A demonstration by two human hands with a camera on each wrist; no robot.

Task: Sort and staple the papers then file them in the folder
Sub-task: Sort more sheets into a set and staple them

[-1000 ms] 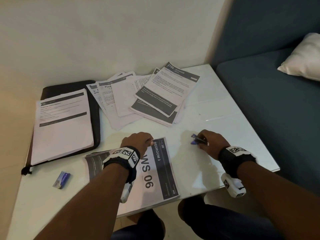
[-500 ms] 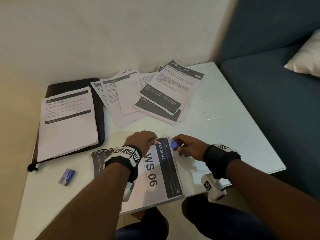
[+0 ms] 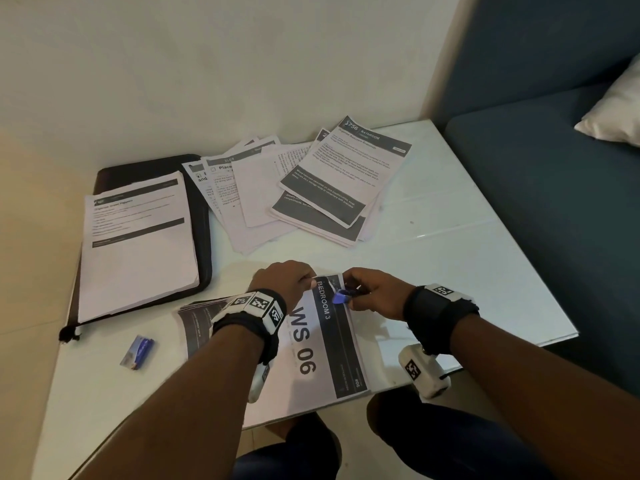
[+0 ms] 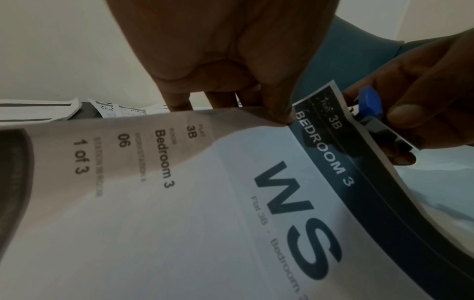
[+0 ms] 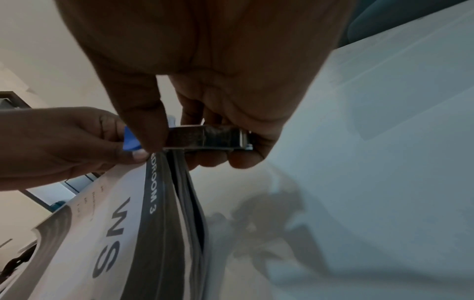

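Both forearms reach in over the near edge of the white table [image 3: 450, 244]. The left hand [image 3: 282, 284] curls its fingers round the lifted far corner of the paper stack [image 3: 322, 355], pinching it. The right hand [image 3: 372, 294] grips a small stapler [image 3: 341, 296], blue-tipped with a metal body, set on that corner. The top sheet reads "BEDROOM 3" and "WS 06"; the sheets part along the right edge.
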